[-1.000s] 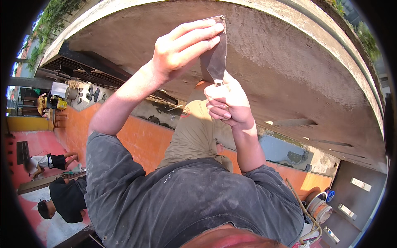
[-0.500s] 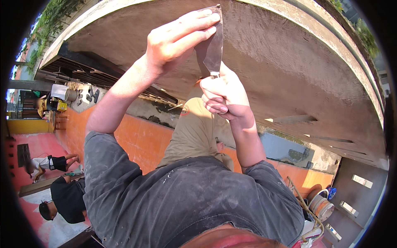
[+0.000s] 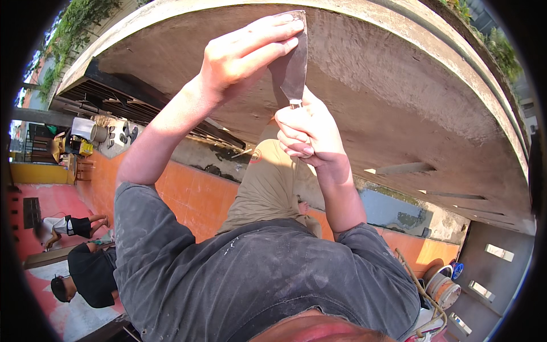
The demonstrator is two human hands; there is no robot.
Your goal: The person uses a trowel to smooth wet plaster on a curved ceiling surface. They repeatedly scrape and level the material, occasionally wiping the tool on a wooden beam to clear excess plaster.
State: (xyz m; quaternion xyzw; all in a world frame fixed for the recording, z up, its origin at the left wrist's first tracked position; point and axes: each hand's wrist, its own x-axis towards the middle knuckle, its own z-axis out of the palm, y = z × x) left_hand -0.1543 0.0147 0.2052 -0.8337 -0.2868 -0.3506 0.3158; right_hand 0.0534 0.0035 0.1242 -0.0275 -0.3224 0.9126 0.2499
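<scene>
Watching remotely, I see the scraper (image 3: 294, 85) in front of the plastered wall (image 3: 393, 97), gripped by the right hand (image 3: 309, 132), while the left hand (image 3: 238, 58) rests fingers on the blade (image 3: 297, 64), whether pinching I can't tell, and risks a cut if they slip toward its edge.

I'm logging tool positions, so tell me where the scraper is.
Top centre of the head view: the scraper is gripped in the right hand, fingers of the left hand on its blade, a plastered wall beyond.

The raised left grip (image 3: 242, 57) extends straight-fingered above the curled right grip (image 3: 312, 132).
</scene>
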